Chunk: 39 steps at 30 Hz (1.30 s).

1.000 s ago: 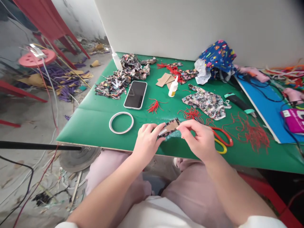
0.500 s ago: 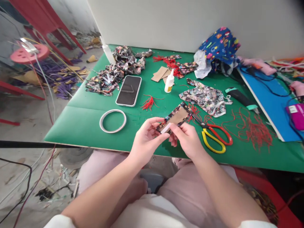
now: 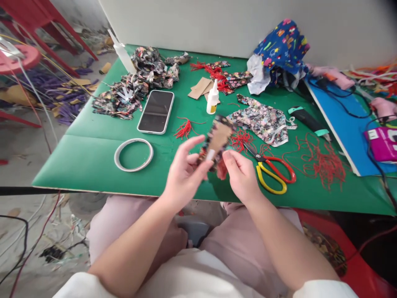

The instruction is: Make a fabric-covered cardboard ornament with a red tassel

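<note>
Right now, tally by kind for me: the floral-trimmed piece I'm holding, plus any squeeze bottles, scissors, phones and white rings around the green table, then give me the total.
Floral-trimmed piece: 1
Squeeze bottles: 2
Scissors: 1 pair
Phone: 1
White ring: 1
Total: 6

Scissors (image 3: 266, 159) lie right of the held card (image 3: 221, 136).
</note>
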Each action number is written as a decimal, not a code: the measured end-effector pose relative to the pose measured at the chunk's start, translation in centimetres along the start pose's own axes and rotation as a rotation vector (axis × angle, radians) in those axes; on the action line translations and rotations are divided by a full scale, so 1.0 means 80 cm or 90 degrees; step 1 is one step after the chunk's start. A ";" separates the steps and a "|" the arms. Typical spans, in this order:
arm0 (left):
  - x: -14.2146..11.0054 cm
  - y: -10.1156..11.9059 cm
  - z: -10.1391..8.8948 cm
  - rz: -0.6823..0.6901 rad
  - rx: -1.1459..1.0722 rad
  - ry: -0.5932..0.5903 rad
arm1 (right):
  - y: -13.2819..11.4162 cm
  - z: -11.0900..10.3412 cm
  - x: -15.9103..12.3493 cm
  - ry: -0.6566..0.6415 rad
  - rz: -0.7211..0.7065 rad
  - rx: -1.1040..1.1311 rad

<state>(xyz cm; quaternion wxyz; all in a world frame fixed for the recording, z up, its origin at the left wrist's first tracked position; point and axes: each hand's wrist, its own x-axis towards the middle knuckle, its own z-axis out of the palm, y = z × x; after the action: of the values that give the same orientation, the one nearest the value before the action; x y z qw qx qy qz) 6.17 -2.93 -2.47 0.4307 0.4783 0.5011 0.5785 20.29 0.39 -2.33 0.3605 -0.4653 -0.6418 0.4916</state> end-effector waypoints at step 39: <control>-0.008 -0.002 -0.010 -0.170 -0.125 -0.128 | -0.004 0.010 -0.006 0.026 0.018 -0.068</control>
<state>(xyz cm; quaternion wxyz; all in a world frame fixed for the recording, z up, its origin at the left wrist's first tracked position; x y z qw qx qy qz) 5.51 -3.70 -2.73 0.5962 0.4188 0.4555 0.5114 19.63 -0.33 -2.19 0.3411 -0.5028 -0.6532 0.4518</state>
